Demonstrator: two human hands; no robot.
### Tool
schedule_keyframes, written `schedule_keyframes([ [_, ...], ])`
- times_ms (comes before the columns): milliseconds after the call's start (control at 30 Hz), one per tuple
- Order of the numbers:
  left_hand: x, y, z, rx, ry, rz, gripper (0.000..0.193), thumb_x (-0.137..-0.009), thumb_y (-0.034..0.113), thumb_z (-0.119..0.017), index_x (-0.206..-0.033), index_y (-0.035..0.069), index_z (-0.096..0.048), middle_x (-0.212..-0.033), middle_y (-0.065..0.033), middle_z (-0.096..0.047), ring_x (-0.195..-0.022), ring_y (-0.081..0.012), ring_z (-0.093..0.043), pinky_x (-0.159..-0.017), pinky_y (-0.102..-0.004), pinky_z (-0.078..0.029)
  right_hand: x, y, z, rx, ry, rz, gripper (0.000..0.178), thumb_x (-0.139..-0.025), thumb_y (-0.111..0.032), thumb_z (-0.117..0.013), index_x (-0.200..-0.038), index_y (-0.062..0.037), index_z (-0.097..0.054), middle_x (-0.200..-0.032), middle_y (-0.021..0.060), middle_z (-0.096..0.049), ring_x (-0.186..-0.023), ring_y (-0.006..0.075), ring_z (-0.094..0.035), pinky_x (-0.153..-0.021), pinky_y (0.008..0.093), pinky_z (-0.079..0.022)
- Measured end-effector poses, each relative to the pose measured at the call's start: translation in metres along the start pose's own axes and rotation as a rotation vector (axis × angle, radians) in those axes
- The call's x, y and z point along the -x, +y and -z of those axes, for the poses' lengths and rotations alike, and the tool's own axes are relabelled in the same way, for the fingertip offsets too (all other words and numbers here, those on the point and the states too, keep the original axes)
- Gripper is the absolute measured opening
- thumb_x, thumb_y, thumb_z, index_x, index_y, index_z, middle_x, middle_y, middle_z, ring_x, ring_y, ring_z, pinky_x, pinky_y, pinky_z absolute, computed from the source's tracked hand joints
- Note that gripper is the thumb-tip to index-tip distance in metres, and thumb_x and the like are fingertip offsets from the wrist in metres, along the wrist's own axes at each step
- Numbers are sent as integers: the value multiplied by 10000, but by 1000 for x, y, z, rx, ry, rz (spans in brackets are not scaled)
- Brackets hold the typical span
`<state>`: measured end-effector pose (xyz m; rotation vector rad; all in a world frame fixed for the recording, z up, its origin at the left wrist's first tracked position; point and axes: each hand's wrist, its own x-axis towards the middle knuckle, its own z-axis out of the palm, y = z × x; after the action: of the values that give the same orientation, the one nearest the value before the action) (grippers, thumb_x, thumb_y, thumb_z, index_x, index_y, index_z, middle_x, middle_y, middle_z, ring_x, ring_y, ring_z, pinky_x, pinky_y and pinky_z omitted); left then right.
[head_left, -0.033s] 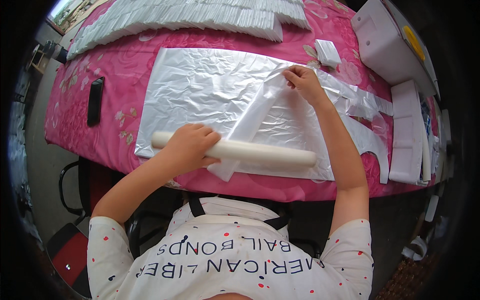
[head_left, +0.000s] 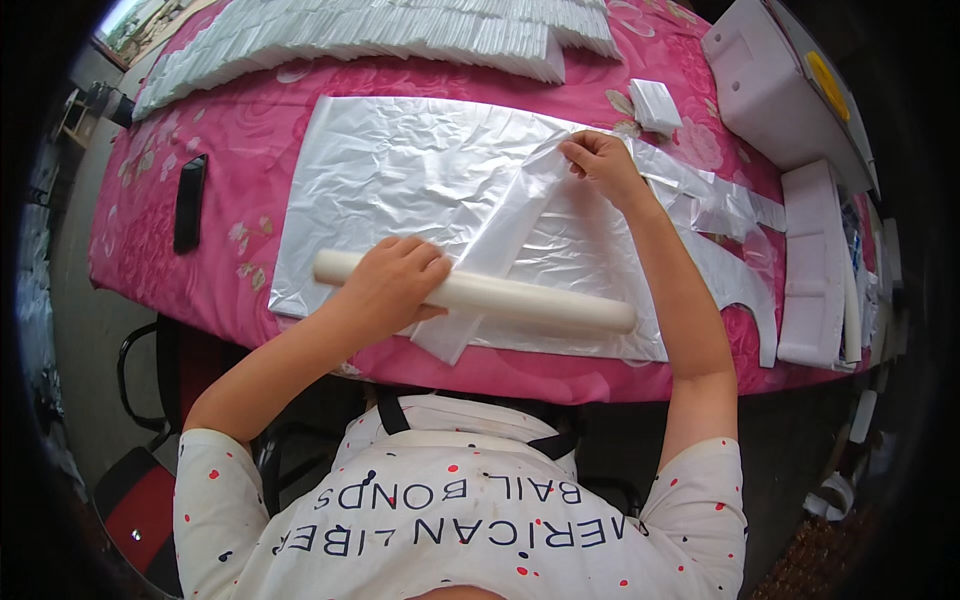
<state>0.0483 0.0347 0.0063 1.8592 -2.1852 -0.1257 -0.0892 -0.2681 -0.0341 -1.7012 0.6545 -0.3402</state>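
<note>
1. Two hands over silvery plastic sheet.
2. Left hand wrapped round white roll, which sits across sheet's near part.
3. Right hand pinching film strip by sheet's far edge; strip passes under roll.
4. Flat black object left of sheet.

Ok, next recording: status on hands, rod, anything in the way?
Left hand gripping white cylindrical rod. Right hand pinching upper end of plastic strip. Rod across strip, over silvery plastic sheeting. Nothing visibly blocking; black phone off left.
</note>
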Motion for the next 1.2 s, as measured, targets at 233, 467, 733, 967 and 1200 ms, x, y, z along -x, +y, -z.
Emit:
schedule_keyframes([
  [233,6,15,-31,153,-110,-440,612,-833,402,-520,-1231,-55,-439,-1287,-181,-459,-1216,-294,-421,-1065,-393,-268,-8,-10,-1,118,-91,-61,166,-852,-194,-627,-877,-31,-647,-715,-38,-568,-621,43,-478,-582,192,-404],
  [467,19,20,-45,217,-245,-374,849,-816,579,-402,-1312,-103,-307,-1411,-230,-279,-1337,-322,-239,-1103,-415,-152,-23,-13,12,197,-227,-126,242,-851,-277,-623,-919,-45,-640,-732,-56,-562,-618,33,-477,-571,174,-386],
  [733,22,32,-48,164,-227,-329,868,-798,618,-398,-1302,-87,-342,-1407,-227,-291,-1332,-327,-250,-1100,-438,-142,2,-32,19,23,54,-106,442,-814,-366,-647,-1109,-41,-598,-971,16,-623,-690,97,-557,-668,238,-463],
  [967,32,53,-58,171,-215,-187,885,-773,606,-440,-1330,-71,-319,-1429,-217,-255,-1355,-307,-204,-1097,-452,-137,139,-43,-96,723,-18,424,430,-752,-181,-676,-1154,-71,-570,-1041,128,-601,-928,269,-572,-799,362,-463],
  [1200,33,61,-58,129,-235,-172,892,-770,610,-444,-1347,-54,-298,-1445,-203,-230,-1361,-305,-188,-1091,-435,-145,143,-22,-72,889,148,341,434,-748,-179,-650,-1155,-59,-561,-992,117,-590,-914,300,-552,-785,375,-457],
])
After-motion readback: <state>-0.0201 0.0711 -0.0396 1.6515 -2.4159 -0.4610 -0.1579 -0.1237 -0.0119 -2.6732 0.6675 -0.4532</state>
